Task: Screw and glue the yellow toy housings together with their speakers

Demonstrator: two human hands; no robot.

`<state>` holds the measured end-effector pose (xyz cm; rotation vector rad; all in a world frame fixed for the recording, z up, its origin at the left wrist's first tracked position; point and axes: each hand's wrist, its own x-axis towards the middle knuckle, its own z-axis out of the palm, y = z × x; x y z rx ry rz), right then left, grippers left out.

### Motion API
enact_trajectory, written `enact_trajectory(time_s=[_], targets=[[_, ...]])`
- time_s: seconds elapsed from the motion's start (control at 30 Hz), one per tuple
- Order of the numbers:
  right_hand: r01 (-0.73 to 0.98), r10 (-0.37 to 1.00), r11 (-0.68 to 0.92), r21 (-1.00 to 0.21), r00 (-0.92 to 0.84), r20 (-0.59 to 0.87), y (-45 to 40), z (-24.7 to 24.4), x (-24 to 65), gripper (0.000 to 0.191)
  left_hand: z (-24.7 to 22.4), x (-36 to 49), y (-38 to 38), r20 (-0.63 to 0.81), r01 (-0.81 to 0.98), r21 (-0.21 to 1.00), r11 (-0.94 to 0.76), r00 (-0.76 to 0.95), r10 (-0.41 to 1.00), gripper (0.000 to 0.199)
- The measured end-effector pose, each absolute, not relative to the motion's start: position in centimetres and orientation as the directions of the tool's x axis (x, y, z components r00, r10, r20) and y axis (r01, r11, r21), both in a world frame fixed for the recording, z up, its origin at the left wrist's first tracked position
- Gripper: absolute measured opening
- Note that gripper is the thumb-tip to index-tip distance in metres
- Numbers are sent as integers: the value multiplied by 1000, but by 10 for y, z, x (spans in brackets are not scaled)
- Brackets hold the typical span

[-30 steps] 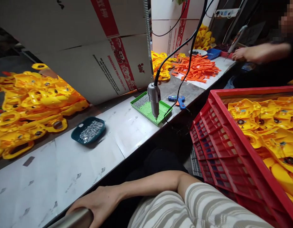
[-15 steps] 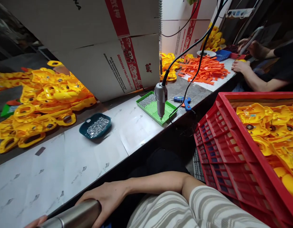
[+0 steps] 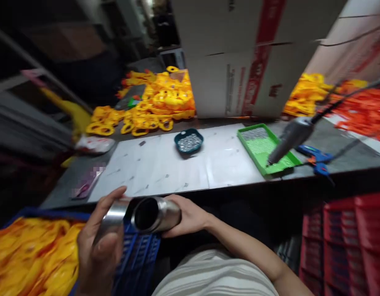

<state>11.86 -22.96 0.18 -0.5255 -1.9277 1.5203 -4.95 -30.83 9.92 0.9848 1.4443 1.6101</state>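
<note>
My right hand is wrapped round a steel thermos flask, tipped on its side with its dark open mouth facing left. Just left of that mouth, my left hand grips a shiny metal cap, apart from the flask; the fingers are somewhat blurred. Beyond both hands, on the white-covered bench, sits a dark teal bowl of small silver screws.
A green tray with screws lies right of the bowl, under a hanging electric screwdriver. Beside it is a blue glue gun. Yellow parts are heaped behind. A blue crate stands left, a red crate right.
The view has swung left. The flask has turned so its open mouth shows, and the cap is now off it in my left hand.
</note>
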Motion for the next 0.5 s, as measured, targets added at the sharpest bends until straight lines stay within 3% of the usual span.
enact_trajectory(time_s=[0.07,0.23,0.43,0.5], targets=[[-100,667,215,-972,-712,220,-230,12,128,80,99,-48,-302,71,-115,982,-150,-510,857,71],[-212,622,274,-938,-705,341,-228,56,166,74,74,-52,-296,-186,-373,926,-56,-581,792,57],[-202,540,479,-854,-699,468,-222,102,193,34,43,-52,-303,-237,-425,905,-3,-512,826,42],[-194,504,547,-814,-700,506,-221,112,195,29,40,-53,-303,-237,-421,907,0,-511,826,42]])
